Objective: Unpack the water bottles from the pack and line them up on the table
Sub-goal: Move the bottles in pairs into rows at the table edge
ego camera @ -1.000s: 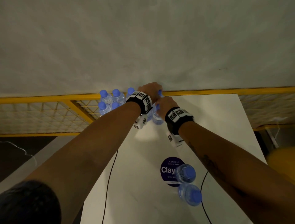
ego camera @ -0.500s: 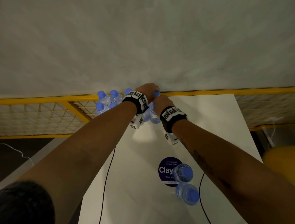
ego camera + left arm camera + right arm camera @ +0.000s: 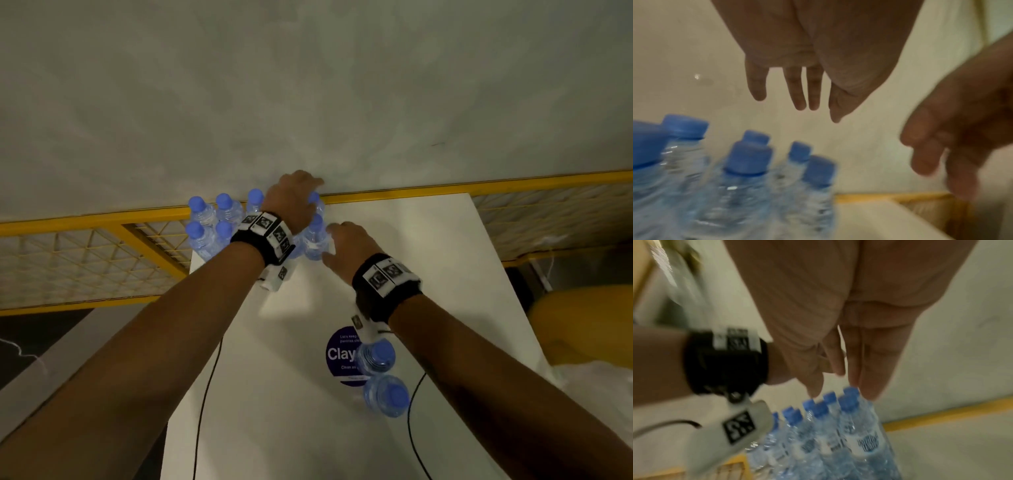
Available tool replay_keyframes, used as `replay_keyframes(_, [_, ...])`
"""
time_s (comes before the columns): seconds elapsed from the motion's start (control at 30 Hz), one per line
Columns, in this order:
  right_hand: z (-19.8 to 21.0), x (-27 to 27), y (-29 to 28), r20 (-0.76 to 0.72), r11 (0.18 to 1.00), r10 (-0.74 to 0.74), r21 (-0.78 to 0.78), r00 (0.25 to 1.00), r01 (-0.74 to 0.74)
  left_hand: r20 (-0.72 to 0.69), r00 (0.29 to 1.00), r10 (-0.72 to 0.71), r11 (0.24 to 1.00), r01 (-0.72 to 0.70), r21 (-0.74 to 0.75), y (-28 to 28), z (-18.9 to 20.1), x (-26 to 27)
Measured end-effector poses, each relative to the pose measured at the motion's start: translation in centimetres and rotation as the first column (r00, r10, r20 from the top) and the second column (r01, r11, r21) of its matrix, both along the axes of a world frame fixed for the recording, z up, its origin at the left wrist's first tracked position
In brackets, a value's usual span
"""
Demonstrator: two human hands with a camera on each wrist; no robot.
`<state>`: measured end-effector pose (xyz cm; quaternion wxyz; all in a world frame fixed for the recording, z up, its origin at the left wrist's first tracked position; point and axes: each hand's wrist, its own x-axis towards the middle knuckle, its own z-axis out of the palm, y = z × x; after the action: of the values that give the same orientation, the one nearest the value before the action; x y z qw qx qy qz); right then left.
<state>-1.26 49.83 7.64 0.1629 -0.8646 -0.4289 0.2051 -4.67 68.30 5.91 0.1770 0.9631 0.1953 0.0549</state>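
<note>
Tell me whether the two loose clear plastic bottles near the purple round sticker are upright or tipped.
Upright: both clear plastic bottles show blue caps facing up.

A pack of clear water bottles (image 3: pixel 219 226) with blue caps is standing upright at the far left corner of the white counter (image 3: pixel 428 260), while two loose bottles (image 3: pixel 380 377) are standing just beside each other, well apart from it, nearer the front.

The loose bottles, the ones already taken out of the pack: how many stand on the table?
2: one bottle on the purple sticker, another just nearer the person. The rest sit packed at the far edge.
</note>
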Motion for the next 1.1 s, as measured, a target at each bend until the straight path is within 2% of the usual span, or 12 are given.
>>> replay_keyframes(0.07, [1.8, -1.9, -4.4, 0.006, 0.996, 0.075, -0.04, 0.997, -0.075, 0.188, 0.98, -0.062, 0.997, 0.069, -0.031, -3.0, 0.7, -2.0])
replay_keyframes(0.13, [3.2, -3.8, -8.6, -0.014, 0.986, 0.114, -0.124, 0.993, -0.115, 0.266, 0.952, -0.148, 0.976, 0.184, -0.115, -6.9, 0.9, -4.1])
replay_keyframes(0.27, [3.0, -7.2, -15.2, -0.056, 0.939, 0.093, -0.328, 0.994, -0.107, 0.061, 0.944, -0.324, 0.917, 0.329, -0.224, -15.2, -0.2, -7.5])
replay_keyframes(0.37, [1.8, -8.9, -18.4, -0.1, 0.941, 0.014, -0.335, 0.995, -0.047, -0.086, 0.931, -0.354, 0.906, 0.319, -0.277, -19.2, -2.4, -8.9])
replay_keyframes(0.47, [0.1, -10.2, -19.8, -0.056, 0.944, 0.053, -0.323, 0.997, -0.068, -0.202, 0.915, -0.348, 0.919, 0.29, -0.268, -21.5, -3.8, -9.6])
replay_keyframes(0.53, [-0.8, -10.9, -20.0, -0.045, 0.942, 0.063, -0.327, 0.997, -0.075, -0.221, 0.903, -0.368, 0.917, 0.312, -0.249, -22.5, -3.9, -10.0])
replay_keyframes(0.7, [-1.2, -12.1, -20.8, 0.043, 0.938, 0.108, -0.336, 0.993, -0.087, -0.234, 0.914, -0.332, 0.922, 0.262, -0.286, -23.5, -4.5, -11.1])
replay_keyframes(0.83, [-1.3, -12.1, -21.2, 0.041, 0.942, 0.085, -0.328, 0.996, -0.067, -0.273, 0.914, -0.3, 0.939, 0.233, -0.251, -23.1, -4.0, -10.3])
replay_keyframes(0.9, [-1.3, -12.1, -21.3, 0.013, 0.944, 0.067, -0.323, 0.998, -0.059, -0.259, 0.93, -0.261, 0.952, 0.204, -0.228, -21.8, -3.6, -9.1])
replay_keyframes(1.03, [-1.8, -11.8, -21.6, -0.014, 0.958, 0.084, -0.272, 0.996, -0.085, -0.134, 0.966, -0.223, 0.967, 0.201, -0.157, -17.4, -1.6, -5.3])
replay_keyframes(1.1, [-2.0, -11.7, -21.7, -0.027, 0.967, 0.078, -0.241, 0.997, -0.082, -0.128, 0.974, -0.185, 0.981, 0.176, -0.078, -14.9, -0.3, -2.8])
